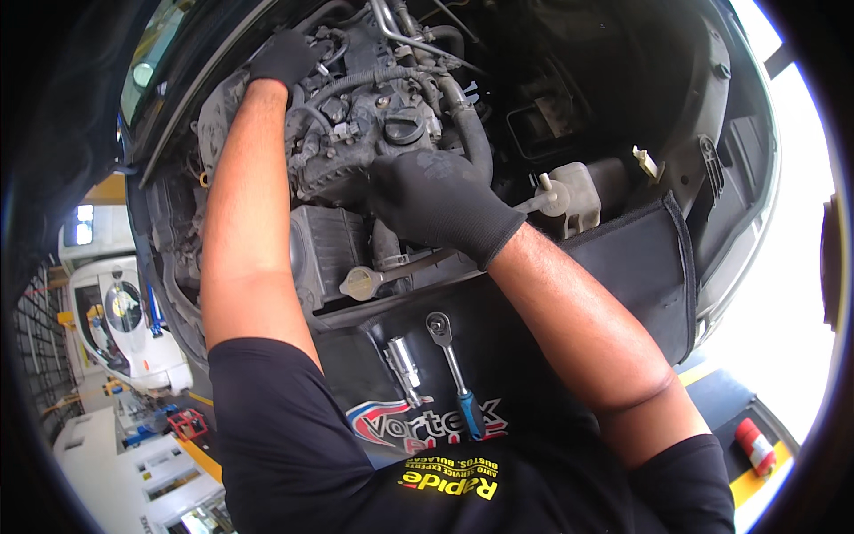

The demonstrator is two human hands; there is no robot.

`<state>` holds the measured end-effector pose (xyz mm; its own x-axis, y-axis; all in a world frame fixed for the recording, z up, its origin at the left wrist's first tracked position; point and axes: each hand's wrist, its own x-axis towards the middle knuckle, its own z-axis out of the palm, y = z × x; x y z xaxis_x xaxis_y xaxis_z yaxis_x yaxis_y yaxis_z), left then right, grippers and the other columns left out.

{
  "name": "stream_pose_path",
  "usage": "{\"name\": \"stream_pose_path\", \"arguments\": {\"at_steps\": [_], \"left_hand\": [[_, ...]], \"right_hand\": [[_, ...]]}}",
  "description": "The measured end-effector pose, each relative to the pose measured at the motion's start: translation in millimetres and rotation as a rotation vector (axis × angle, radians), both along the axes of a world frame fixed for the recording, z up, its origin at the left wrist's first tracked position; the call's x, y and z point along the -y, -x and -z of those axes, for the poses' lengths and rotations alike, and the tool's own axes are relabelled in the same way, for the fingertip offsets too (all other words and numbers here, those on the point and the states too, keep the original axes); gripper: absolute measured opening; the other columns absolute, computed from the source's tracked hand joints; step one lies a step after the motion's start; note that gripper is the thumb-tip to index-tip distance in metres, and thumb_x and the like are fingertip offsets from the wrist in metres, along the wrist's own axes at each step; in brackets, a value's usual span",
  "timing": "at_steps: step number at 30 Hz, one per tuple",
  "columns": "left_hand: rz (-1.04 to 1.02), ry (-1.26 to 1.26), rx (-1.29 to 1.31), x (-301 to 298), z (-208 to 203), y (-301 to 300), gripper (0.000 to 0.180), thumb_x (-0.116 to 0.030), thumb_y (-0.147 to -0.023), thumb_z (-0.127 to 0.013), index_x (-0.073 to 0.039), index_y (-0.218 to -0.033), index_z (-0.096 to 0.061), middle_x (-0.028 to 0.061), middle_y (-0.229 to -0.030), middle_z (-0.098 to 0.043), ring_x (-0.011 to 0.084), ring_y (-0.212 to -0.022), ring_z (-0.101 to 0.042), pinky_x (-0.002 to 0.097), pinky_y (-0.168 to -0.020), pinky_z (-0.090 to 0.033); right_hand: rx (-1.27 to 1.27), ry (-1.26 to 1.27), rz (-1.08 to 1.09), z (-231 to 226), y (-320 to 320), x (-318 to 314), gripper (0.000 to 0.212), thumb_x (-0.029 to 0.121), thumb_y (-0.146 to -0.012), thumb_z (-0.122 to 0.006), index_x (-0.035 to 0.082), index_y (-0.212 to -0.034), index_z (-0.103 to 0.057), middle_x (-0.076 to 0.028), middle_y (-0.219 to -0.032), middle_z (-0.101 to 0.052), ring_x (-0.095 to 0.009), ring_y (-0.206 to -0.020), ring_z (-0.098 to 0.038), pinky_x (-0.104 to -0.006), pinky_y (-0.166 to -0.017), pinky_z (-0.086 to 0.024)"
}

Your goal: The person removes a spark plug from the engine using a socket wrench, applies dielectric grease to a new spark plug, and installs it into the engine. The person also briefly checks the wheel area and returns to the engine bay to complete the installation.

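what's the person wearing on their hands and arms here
Both the left hand and the right hand wear black knit work gloves with snug ribbed cuffs ending at the wrist. The forearms are bare. Short black sleeves cover the upper arms. No watch or bands show.

The left hand (283,59), gloved black, reaches far up toward eleven o'clock, arm straight and bare. The right hand (440,203), gloved too, sits at centre with fingers curled closed, forearm slanting in from five o'clock.

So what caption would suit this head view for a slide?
Black-gloved left hand and right hand work on a grimy car engine; chrome ratchet wrench lies nearby.
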<state>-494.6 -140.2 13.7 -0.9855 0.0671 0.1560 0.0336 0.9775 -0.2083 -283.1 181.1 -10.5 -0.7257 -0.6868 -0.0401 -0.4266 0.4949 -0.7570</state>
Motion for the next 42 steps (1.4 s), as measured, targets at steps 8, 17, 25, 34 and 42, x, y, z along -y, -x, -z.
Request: {"name": "stream_pose_path", "arguments": {"at_steps": [8, 17, 25, 34, 42], "left_hand": [[0.086, 0.329, 0.253, -13.1, -17.1, -10.3, 0.049, -0.036, -0.090, -0.072, -0.004, -0.126, -0.069, 0.0262, -0.122, -0.071, 0.0411, -0.114, -0.069, 0.0494, -0.095, -0.055], [-0.008, 0.121, 0.208, 1.9, -9.2, -1.6, 0.053, -0.046, -0.094, -0.068, -0.004, -0.126, -0.070, 0.0297, -0.122, -0.070, 0.0467, -0.116, -0.066, 0.0509, -0.101, -0.052], [0.119, 0.446, 0.314, 12.8, -8.3, 5.4, 0.045, -0.042, -0.098, -0.062, -0.008, -0.127, -0.070, 0.0293, -0.116, -0.070, 0.0451, -0.109, -0.069, 0.0512, -0.096, -0.054], [0.201, 0.540, 0.322, 31.2, -7.1, 19.5, 0.042, -0.023, -0.093, -0.070, -0.006, -0.130, -0.067, 0.0243, -0.115, -0.073, 0.0402, -0.105, -0.071, 0.0493, -0.091, -0.055], [-0.014, -0.079, 0.360, 14.3, -19.6, 6.6, 0.055, -0.041, -0.097, -0.066, -0.003, -0.136, -0.063, 0.0279, -0.127, -0.069, 0.0435, -0.119, -0.066, 0.0499, -0.102, -0.051]], "right_hand": [[-0.009, 0.138, 0.004, 5.2, -1.3, -6.5, 0.029, 0.030, -0.095, -0.064, 0.009, -0.112, -0.073, -0.016, -0.101, -0.077, -0.031, -0.098, -0.075, -0.0454, -0.091, -0.059], [0.034, 0.091, 0.014, 4.0, -1.2, -6.0, 0.033, 0.034, -0.095, -0.064, 0.007, -0.112, -0.073, -0.016, -0.099, -0.076, -0.031, -0.099, -0.075, -0.0450, -0.092, -0.059], [-0.015, 0.143, 0.028, 14.0, -2.4, -3.9, 0.034, 0.033, -0.093, -0.066, 0.008, -0.114, -0.074, -0.015, -0.099, -0.077, -0.030, -0.099, -0.076, -0.0432, -0.093, -0.059], [-0.028, 0.207, 0.057, 18.7, -3.3, -2.2, 0.034, 0.033, -0.091, -0.066, 0.008, -0.113, -0.075, -0.015, -0.100, -0.077, -0.030, -0.100, -0.075, -0.0433, -0.094, -0.059], [-0.017, 0.163, 0.033, 13.2, -2.5, -5.6, 0.033, 0.031, -0.091, -0.065, 0.007, -0.112, -0.075, -0.015, -0.100, -0.077, -0.031, -0.100, -0.075, -0.0437, -0.094, -0.059]]}}
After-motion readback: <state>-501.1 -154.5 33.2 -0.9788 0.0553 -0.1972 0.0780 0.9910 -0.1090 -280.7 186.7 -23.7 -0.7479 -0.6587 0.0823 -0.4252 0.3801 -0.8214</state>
